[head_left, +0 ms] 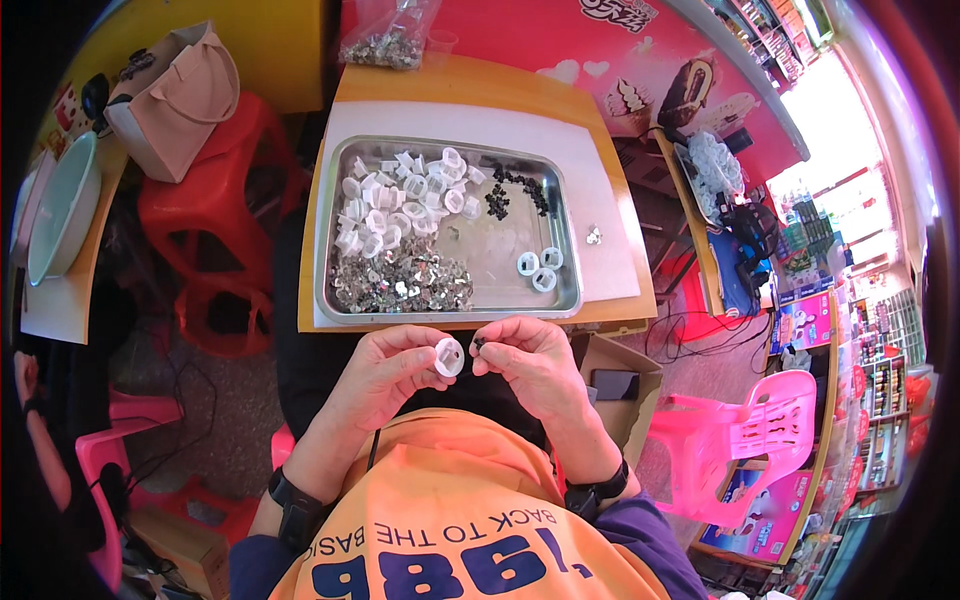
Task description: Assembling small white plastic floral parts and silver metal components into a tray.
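Note:
Just in front of the table's near edge, my left hand (393,362) pinches a small round white plastic housing (449,357), its face turned toward my right hand. My right hand (525,360) holds a tiny black part (479,343) between thumb and fingertip, close beside the housing but apart from it. Beyond my hands lies a metal tray (450,312). In it are a heap of white plastic housings (410,200), a pile of small shiny metal pieces (400,280), scattered little black parts (520,185), and three round housings (541,268) grouped at the right.
A few small pieces (594,236) lie on the white board (600,275) right of the tray. An open cardboard box (640,385) holding a dark phone sits below the table's right side. A pink chair (745,440) stands right, red stools (215,200) left. Another person's arm shows far left.

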Available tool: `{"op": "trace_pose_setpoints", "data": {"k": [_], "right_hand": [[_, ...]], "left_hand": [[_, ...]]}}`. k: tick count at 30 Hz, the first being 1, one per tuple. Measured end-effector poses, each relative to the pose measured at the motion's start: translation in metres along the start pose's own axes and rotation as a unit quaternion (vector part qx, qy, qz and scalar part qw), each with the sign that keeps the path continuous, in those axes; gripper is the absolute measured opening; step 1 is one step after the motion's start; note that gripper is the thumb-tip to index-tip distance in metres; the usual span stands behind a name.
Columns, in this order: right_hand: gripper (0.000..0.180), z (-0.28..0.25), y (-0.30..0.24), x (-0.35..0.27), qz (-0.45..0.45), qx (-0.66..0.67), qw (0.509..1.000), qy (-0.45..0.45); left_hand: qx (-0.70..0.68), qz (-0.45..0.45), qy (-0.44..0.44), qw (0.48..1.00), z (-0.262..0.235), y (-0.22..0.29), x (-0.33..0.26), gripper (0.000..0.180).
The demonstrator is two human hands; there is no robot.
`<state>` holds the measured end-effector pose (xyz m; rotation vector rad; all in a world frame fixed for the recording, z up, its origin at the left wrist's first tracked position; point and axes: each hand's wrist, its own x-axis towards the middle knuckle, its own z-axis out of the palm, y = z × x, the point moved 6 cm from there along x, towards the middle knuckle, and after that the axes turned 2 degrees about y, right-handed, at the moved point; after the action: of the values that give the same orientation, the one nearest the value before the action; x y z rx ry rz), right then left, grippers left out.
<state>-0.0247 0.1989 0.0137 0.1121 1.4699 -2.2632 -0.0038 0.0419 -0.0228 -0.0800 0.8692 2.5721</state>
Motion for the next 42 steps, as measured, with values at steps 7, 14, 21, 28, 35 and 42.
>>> {"op": "trace_pose_setpoints", "data": {"k": [7,14,21,28,35,42], "right_hand": [[0.013,0.021,-0.016,-0.008,-0.09,-0.156,0.982,-0.055],[0.018,0.059,-0.052,-0.027,-0.424,-0.572,0.7,-0.053],[0.019,0.067,-0.052,-0.032,-0.453,-0.63,0.628,-0.059],[0.016,0.069,-0.046,-0.034,-0.478,-0.67,0.562,-0.086],[0.017,0.068,-0.035,-0.034,-0.475,-0.702,0.521,-0.102],[0.018,0.05,-0.035,-0.025,-0.433,-0.612,0.655,-0.097]], "left_hand": [[-0.018,-0.012,-0.027,0.999,0.002,-0.003,-0.001,0.022],[-0.008,-0.012,-0.021,1.0,0.003,-0.003,-0.003,0.02],[0.043,-0.026,0.004,0.999,0.004,-0.001,-0.002,0.016],[0.093,-0.031,0.012,0.995,-0.005,-0.004,-0.001,0.014],[0.066,-0.051,0.019,0.996,-0.007,-0.012,0.001,0.016],[-0.008,-0.086,-0.005,0.996,-0.01,-0.023,0.002,0.016]]}}
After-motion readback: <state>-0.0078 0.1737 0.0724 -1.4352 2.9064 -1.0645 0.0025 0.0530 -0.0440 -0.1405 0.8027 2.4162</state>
